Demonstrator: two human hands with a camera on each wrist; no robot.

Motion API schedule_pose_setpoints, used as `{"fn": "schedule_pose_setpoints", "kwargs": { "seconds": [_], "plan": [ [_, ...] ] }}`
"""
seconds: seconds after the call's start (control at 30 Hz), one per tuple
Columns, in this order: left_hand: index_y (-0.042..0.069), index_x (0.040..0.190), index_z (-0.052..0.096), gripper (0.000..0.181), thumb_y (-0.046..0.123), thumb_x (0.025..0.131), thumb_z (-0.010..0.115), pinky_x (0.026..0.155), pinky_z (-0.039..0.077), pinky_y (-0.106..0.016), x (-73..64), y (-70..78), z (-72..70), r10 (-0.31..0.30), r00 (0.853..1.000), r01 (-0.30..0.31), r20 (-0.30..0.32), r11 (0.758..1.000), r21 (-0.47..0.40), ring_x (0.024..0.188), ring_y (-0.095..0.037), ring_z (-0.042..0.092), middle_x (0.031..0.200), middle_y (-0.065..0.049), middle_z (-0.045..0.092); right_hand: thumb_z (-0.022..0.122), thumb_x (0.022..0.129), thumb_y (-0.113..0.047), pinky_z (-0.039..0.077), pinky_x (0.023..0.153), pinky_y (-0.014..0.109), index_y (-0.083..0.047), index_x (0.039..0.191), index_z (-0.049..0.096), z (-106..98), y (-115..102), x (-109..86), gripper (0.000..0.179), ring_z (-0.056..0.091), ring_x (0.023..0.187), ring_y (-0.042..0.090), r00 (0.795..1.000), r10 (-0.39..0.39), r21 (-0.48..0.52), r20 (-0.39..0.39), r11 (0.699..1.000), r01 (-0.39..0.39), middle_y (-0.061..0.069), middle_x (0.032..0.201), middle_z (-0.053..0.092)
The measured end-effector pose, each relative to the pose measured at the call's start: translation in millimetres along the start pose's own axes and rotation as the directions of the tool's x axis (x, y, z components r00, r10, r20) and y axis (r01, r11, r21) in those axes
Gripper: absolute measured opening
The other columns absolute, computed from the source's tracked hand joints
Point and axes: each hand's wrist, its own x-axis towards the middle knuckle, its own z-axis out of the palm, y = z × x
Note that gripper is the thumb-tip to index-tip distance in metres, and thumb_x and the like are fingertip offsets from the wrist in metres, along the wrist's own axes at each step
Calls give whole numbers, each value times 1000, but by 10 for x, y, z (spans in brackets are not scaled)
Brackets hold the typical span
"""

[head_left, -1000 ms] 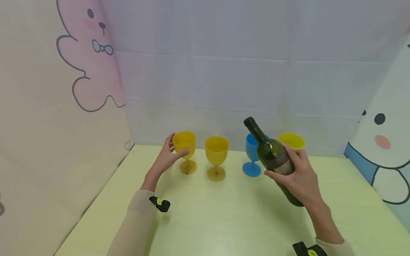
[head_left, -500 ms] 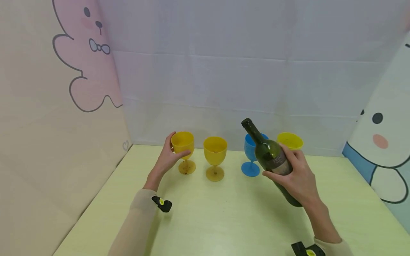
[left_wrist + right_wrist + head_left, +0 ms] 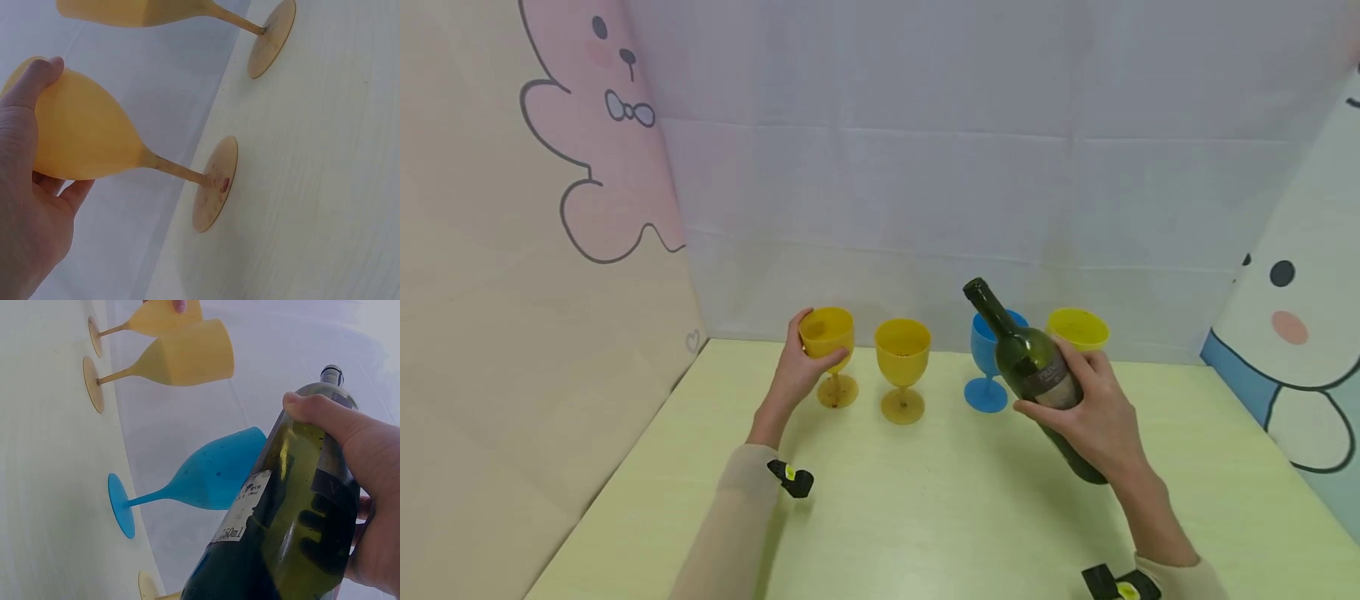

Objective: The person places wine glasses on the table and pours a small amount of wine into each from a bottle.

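At the left of the head view, my left hand (image 3: 796,373) holds the bowl of a yellow goblet (image 3: 826,332), thumb on the near side and fingers behind. The left wrist view shows this goblet's base (image 3: 215,187) on the table, with dark red specks on it. My right hand (image 3: 1105,417) grips a green glass wine bottle (image 3: 1028,360) around its labelled body. The bottle tilts, neck up and to the left, raised above the table. Behind it stands a blue goblet (image 3: 986,395), partly covered by the bottle.
A second yellow goblet (image 3: 903,358) stands just right of the held one. Another yellow goblet (image 3: 1078,327) is behind my right hand, mostly hidden. All stand along the back of the pale table (image 3: 910,500), near a light curtain (image 3: 880,192).
My left wrist and forearm have shifted slightly right, the hand staying at the goblet. The bottle keeps nearly the same tilt and place; the whole head view has drifted a little.
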Motion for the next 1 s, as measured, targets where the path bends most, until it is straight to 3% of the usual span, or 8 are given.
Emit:
{"fn": "schedule_pose_setpoints", "kwargs": {
  "seconds": [0.43, 0.7, 1.0],
  "plan": [
    [30, 153, 22, 97, 42, 79, 83, 106, 45, -51, -17, -21, 22, 4, 1000, -5, -25, 1000, -16, 123, -30, 52, 142, -10, 48, 89, 70, -40, 44, 67, 42, -24, 152, 41, 41, -28, 9, 96, 51, 97, 32, 1000, -7, 4, 9, 1000, 7, 19, 125, 46],
    [31, 152, 24, 96, 41, 79, 84, 106, 46, -51, -21, -22, 17, -1, 1000, -1, -31, 999, -39, 124, -30, 52, 142, -9, 47, 89, 70, -41, 42, 63, 36, -24, 151, 42, 36, -97, 17, 96, 50, 92, 30, 1000, -11, -8, 13, 1000, 11, 17, 119, 47],
    [31, 153, 24, 96, 43, 78, 84, 105, 46, -51, -15, -42, 36, 8, 1000, -9, -22, 998, -55, 124, -29, 52, 142, -9, 47, 91, 68, -38, 41, 60, 34, -21, 149, 45, 24, -203, 150, 95, 51, 85, 29, 996, -89, -31, -2, 996, 89, 16, 113, 49]
  ]
}}
